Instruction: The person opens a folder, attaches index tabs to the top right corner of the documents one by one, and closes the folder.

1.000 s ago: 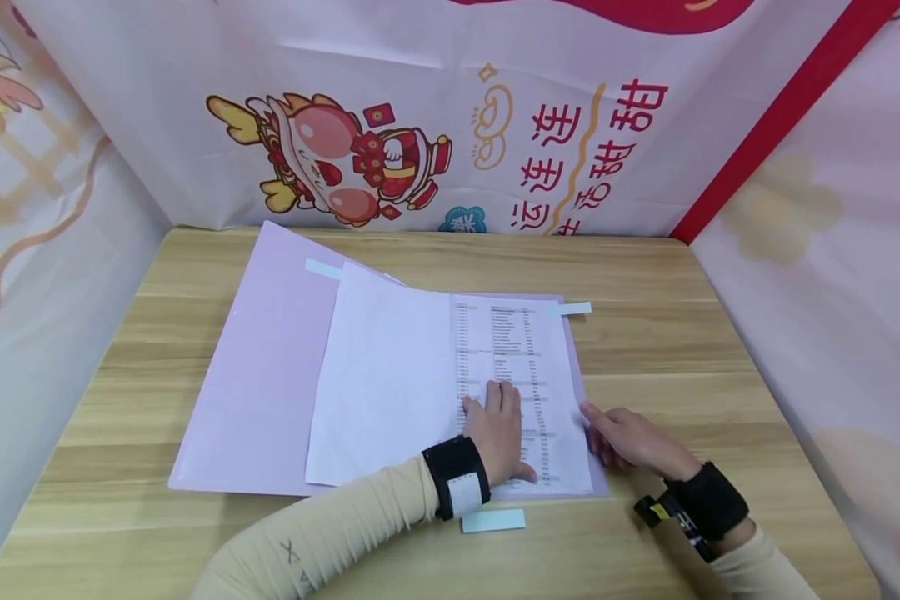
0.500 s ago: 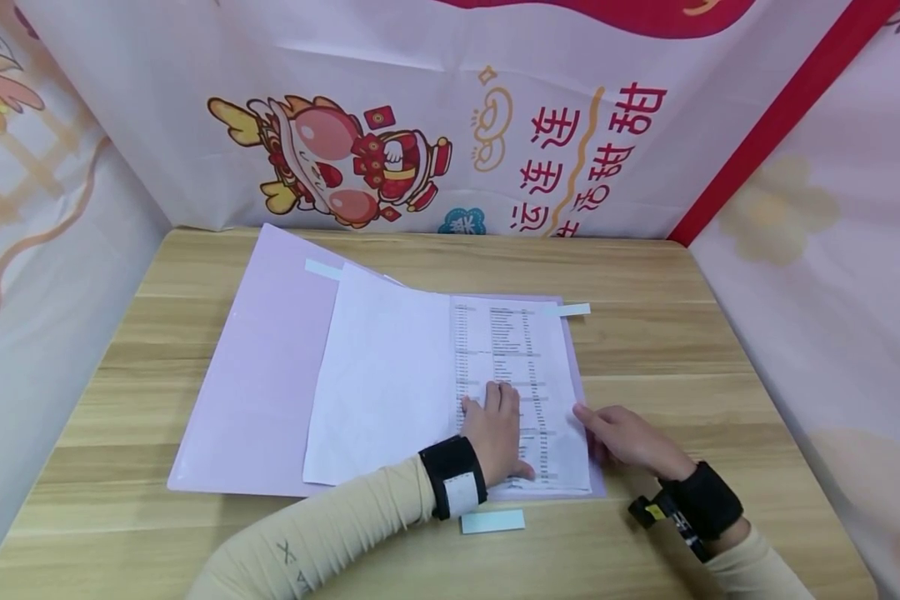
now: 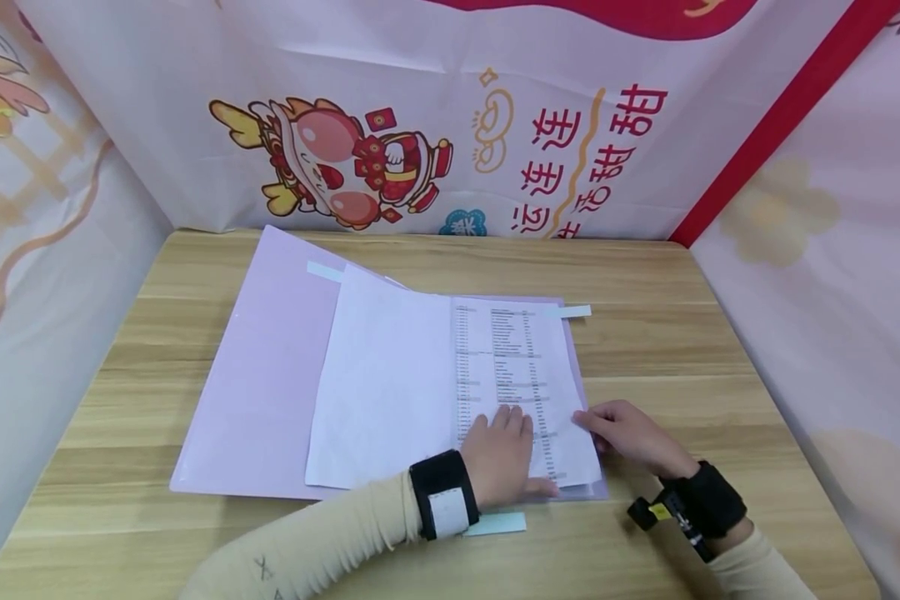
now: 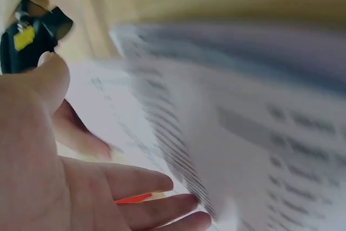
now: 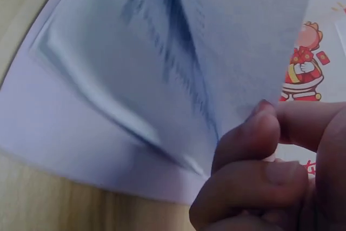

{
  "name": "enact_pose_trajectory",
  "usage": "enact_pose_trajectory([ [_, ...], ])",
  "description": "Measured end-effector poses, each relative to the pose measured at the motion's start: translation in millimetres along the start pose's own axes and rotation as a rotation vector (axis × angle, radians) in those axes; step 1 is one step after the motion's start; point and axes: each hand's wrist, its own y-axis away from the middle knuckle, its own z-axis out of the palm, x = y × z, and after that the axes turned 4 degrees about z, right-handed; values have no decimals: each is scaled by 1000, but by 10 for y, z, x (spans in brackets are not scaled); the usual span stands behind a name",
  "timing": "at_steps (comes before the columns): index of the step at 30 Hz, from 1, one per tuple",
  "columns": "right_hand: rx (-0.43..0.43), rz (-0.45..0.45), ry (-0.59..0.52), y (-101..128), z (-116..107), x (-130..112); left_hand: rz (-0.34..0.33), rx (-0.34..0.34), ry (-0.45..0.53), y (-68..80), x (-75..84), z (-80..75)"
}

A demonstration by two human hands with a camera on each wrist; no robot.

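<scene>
I see an open lilac folder [image 3: 262,375] lying flat on the wooden tabletop [image 3: 682,333], its left flap spread toward the left partition. On it sits a stack of white sheets: a blank turned page [image 3: 386,375] to the left, and the printed page [image 3: 513,367] with columns of small text to the right. Left hand [image 3: 504,454] lies palm down on the lower part of the printed page, fingers straight and flat, thumb [image 3: 543,490] out along the bottom edge, so its grip is open and just pressing the paper down. Right hand [image 3: 630,435] is at the right edge of the printed page, low down; in the right wrist view its fingertips [image 5: 246,139] are pinched on the sheet's edge, and the paper [image 5: 162,63] bows up from the folder there. Left wrist view is blurred, shows only palm and text lines. A pale blue label strip [image 3: 495,523] lies on the tabletop just below the left wrist, near the folder's bottom edge. Similar pale tabs sit at the folder's top left [image 3: 324,271] and top right [image 3: 576,311]. Both wrists wear black straps.
</scene>
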Motion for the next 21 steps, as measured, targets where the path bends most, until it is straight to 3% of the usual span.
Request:
enact_pose_trajectory([
  [10, -53, -49, -166, 38, 0, -128, 70, 79, 37, 112, 60, 12],
  [16, -26, -97, -220, 49, 64, -276, 74, 72, 151, 138, -9, -15],
  [21, -6, -138, -243, 42, 99, -363, 82, 108, 204, 136, -54, -20],
])
